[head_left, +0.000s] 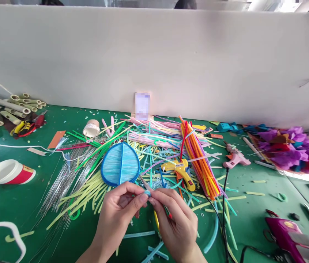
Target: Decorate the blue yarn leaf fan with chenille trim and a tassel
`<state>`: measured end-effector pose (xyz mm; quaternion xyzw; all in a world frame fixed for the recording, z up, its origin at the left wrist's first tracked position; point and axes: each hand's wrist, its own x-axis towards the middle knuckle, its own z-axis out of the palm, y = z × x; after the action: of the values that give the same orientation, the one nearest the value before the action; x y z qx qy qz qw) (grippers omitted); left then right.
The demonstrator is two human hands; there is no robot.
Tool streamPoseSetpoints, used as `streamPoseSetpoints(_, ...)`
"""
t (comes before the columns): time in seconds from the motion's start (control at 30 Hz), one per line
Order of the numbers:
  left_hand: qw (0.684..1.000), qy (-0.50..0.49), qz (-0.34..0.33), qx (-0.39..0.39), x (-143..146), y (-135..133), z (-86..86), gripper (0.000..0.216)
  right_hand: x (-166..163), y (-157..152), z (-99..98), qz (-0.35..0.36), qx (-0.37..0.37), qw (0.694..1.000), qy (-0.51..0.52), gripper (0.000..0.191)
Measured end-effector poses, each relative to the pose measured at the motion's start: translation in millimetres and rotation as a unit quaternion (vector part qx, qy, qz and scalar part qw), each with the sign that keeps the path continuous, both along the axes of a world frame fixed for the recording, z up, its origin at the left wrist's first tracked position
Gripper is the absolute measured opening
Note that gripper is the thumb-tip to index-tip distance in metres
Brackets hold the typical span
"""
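My left hand (124, 206) pinches a small light-blue curled piece of pipe cleaner (147, 193) between thumb and index finger. My right hand (174, 215) is closed at the same piece, its fingertips meeting those of the left. A pointed metal tool tip (144, 182) sticks up behind the fingertips. Yellow and red parts show under the right palm, perhaps its handles; most of it is hidden. Just beyond my left hand lies a blue leaf-shaped panel (113, 164) with a dark blue rim and a centre rib. A yellow glue gun (180, 171) rests beyond my right hand.
Loose pipe cleaners (88, 193) and thin wires (63, 182) cover the green table (69, 244). An orange bundle (199, 160) lies right of centre. Around stand a paper cup (8, 171), bamboo pieces (19, 106), a phone (142, 106), a pink glue gun (236, 157) and purple flowers (286, 149).
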<state>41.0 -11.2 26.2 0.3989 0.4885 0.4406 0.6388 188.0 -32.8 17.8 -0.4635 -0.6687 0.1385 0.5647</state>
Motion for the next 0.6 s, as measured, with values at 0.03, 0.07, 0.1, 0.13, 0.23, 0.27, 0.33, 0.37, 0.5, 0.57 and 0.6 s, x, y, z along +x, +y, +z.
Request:
streamPoseSetpoints(0.03,1.0,-0.002,-0.008,-0.004,-1.6,1.0,-0.4,0.022,-0.5,0.5,2.2,0.001,-0.003,1.0,0.007,0.024)
streamPoseSetpoints(0.07,1.0,-0.004,-0.017,-0.009,-3.0,1.9,-1.1,0.022,-1.1,0.7,4.0,-0.001,-0.008,1.0,0.013,0.023)
streamPoseSetpoints(0.1,1.0,-0.005,-0.025,-0.015,-4.2,2.7,-1.7,0.022,-1.7,0.7,5.3,-0.004,-0.014,1.0,0.019,0.022)
streamPoseSetpoints(0.13,0.999,-0.003,-0.031,-0.02,-5.1,3.4,-2.2,0.021,-2.4,0.5,6.0,-0.008,-0.022,0.999,0.025,0.021)
streamPoseSetpoints(0.23,0.999,0.033,-0.04,-0.008,-5.5,4.8,-0.9,0.02,-3.5,0.0,4.4,-0.007,-0.046,0.998,0.031,0.02)
streamPoseSetpoints(0.27,0.997,0.063,-0.041,0.017,-5.3,5.2,0.6,0.019,-3.4,0.2,2.8,-0.004,-0.054,0.998,0.032,0.019)
streamPoseSetpoints(0.33,0.983,0.145,-0.05,0.098,-5.5,6.9,4.8,0.015,-2.9,1.4,-0.9,-0.003,-0.078,0.996,0.041,0.016)
streamPoseSetpoints(0.37,0.97,0.188,-0.06,0.14,-6.2,8.4,6.8,0.013,-2.5,2.2,-2.8,-0.002,-0.098,0.994,0.048,0.014)
streamPoseSetpoints(0.5,0.949,0.245,-0.115,0.161,-12.6,17.2,7.6,0.016,-1.5,4.4,-7.8,0.044,-0.25,0.96,0.114,0.016)
streamPoseSetpoints(0.57,0.966,0.203,-0.122,0.102,-16.1,21.0,2.4,0.02,-2.2,4.5,-8.9,0.069,-0.327,0.926,0.177,0.025)
streamPoseSetpoints(0.6,0.974,0.179,-0.12,0.075,-17.4,22.2,-1.2,0.022,-3.0,4.4,-9.3,0.075,-0.353,0.91,0.206,0.029)
